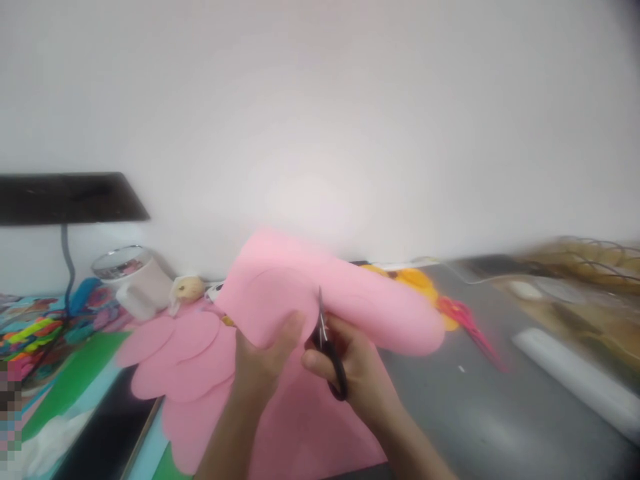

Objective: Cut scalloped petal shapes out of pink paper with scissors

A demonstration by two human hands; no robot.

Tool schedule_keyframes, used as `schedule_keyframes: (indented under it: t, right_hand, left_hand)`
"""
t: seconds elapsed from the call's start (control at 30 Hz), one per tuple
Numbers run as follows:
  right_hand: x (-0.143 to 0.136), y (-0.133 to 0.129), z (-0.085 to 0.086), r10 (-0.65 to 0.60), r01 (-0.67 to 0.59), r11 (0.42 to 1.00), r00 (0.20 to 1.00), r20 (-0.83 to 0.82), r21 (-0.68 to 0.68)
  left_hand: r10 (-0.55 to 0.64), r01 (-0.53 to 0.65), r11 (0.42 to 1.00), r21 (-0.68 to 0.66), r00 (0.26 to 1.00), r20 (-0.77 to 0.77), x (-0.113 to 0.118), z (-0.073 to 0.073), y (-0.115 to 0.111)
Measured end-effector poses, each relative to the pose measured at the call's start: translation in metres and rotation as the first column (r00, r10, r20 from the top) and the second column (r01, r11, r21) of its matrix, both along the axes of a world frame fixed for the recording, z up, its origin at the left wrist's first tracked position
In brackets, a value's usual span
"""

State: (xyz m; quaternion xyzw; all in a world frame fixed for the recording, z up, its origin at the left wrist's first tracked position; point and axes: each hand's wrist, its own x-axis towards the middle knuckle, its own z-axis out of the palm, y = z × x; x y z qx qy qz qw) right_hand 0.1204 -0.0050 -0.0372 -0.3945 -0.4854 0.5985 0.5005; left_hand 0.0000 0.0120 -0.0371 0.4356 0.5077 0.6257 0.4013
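A large pink felt-like sheet (pixel 273 303) is held up in front of me, bent over into a fold on its right side. My left hand (pixel 267 353) grips its lower left part, thumb on the near face and the other fingers hidden behind. In my right hand (pixel 350 367) are black-handled scissors (pixel 335 370), their blades pointing up at the sheet by a curved cut edge. The blades look nearly closed, though blur hides the exact gap. Several pink rounded cut pieces (pixel 175 367) lie overlapping to the left of my left forearm.
A dark phone-like slab (pixel 110 427) lies at the lower left. Behind it are a white mug-shaped object (pixel 143 287) and colourful bundles (pixel 30 340). Pink-handled scissors (pixel 463 320) lie by orange pieces (pixel 415 283) on the grey table (pixel 450 420). A white roll (pixel 575 373) is at right.
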Motion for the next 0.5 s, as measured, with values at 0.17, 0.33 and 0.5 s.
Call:
schedule_keyframes:
  t: [0.17,0.33,0.5]
  right_hand:
    - [0.0002,-0.0006,0.0013,-0.007,0.007,1.0,1.0,0.015,0.012]
    - [-0.0008,-0.0007,0.0016,-0.013,0.013,1.0,0.999,0.049,0.006]
    - [0.0,-0.0009,-0.0004,-0.011,0.011,1.0,0.997,0.073,0.0]
  left_hand:
    - [-0.035,0.034,0.999,0.019,0.998,0.053,0.0008,-0.0007,0.0006]
    - [-0.006,0.005,1.0,0.013,0.999,0.051,0.0004,-0.0015,0.0015]
    - [-0.029,0.028,0.999,0.025,0.999,0.032,-0.0037,-0.0035,0.0031]
